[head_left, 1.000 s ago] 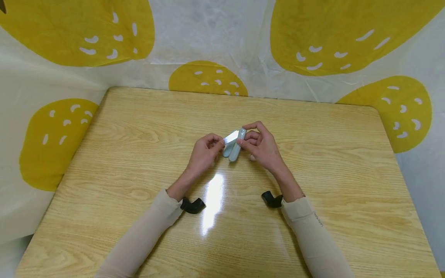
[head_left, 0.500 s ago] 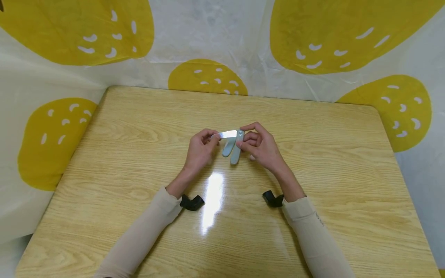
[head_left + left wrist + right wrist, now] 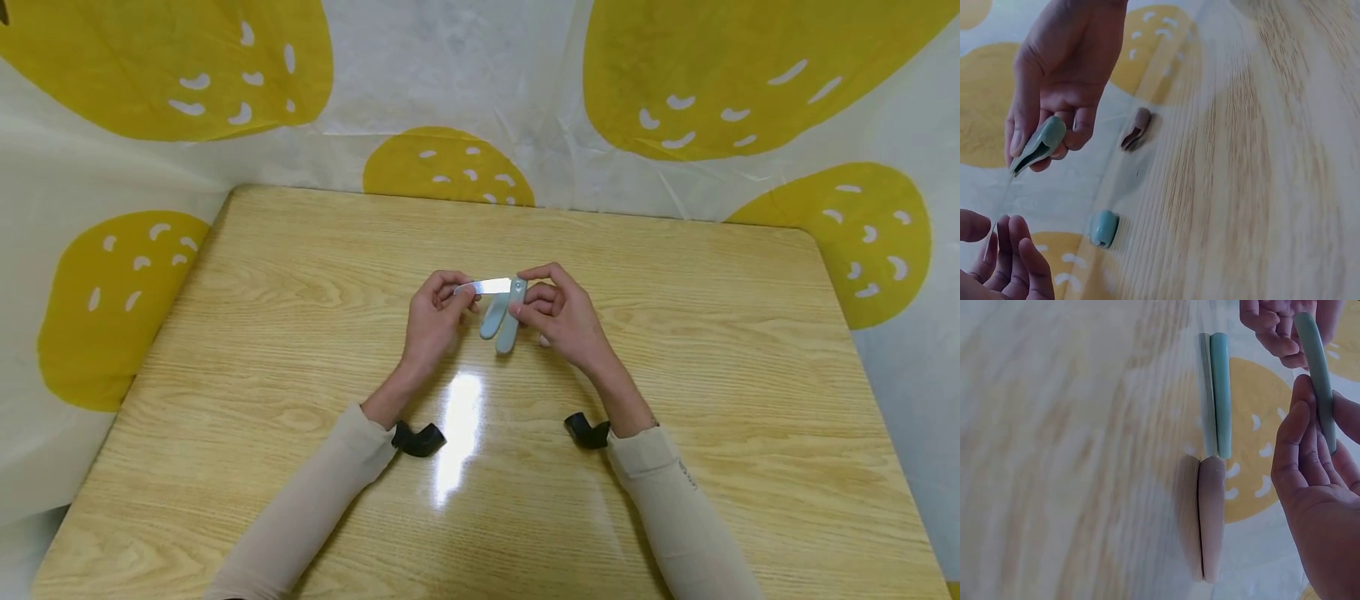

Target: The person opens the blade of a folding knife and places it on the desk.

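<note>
Above the table, my right hand (image 3: 562, 312) holds a pale green folding knife (image 3: 507, 333) by its handle, thumb on one side. The shiny blade (image 3: 491, 287) stands out to the left at roughly a right angle to the handle. My left hand (image 3: 435, 317) pinches the blade's far end between thumb and fingers. In the left wrist view, the handle's slot shows under the right fingers, and the blade is a thin edge. A teal folded knife (image 3: 1221, 394) lies on the table below the hands. Close to it is a pinkish-brown folded knife (image 3: 1212, 519), mostly hidden in the head view.
The wood-grain table (image 3: 712, 375) reaches back to a white sheet with yellow shapes (image 3: 450, 167). Black curved pieces (image 3: 418, 440) stick out at both wrists beside the beige sleeves. A bright glare strip lies on the tabletop between the arms.
The left hand has moved left and slightly up with the blade's end, swinging the blade wider from the handle. The right hand has stayed nearly in place, its handle tilting slightly more upright.
</note>
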Available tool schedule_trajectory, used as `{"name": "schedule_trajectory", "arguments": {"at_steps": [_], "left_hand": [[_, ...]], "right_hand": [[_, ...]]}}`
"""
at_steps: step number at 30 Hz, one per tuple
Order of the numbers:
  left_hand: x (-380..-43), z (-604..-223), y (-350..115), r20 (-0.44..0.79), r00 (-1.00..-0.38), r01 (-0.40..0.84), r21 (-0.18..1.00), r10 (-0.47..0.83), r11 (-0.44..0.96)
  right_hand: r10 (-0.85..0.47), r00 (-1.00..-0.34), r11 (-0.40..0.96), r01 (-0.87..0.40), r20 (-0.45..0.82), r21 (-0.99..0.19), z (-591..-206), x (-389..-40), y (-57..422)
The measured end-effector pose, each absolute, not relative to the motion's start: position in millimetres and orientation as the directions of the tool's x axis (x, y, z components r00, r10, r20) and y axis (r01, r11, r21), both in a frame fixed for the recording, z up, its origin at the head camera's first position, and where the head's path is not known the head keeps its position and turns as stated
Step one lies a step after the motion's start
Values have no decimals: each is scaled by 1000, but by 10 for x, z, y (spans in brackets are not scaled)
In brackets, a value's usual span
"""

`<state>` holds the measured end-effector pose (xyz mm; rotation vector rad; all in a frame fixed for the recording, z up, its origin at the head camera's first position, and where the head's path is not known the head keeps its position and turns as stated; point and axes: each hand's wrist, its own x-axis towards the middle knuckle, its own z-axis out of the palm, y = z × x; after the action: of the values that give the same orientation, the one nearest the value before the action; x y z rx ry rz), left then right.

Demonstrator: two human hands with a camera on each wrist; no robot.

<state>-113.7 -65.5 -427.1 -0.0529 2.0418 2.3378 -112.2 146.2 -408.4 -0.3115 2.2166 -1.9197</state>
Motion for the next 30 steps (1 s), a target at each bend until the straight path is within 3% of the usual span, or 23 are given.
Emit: {"name": "schedule_trajectory", "arguments": {"at_steps": [16,30], "left_hand": [[-1170,-4289,-590,-77,-995,-59,964,-59,-260],[-1193,-4236,-665,-139,-987,-123,977,-86,-177]], "right_hand": [[-263,-965,113,-29,-2,-993,-4077,-1126,1450],[-264,-965,121,-38,5,-992,-4063,-1115,1445]]}}
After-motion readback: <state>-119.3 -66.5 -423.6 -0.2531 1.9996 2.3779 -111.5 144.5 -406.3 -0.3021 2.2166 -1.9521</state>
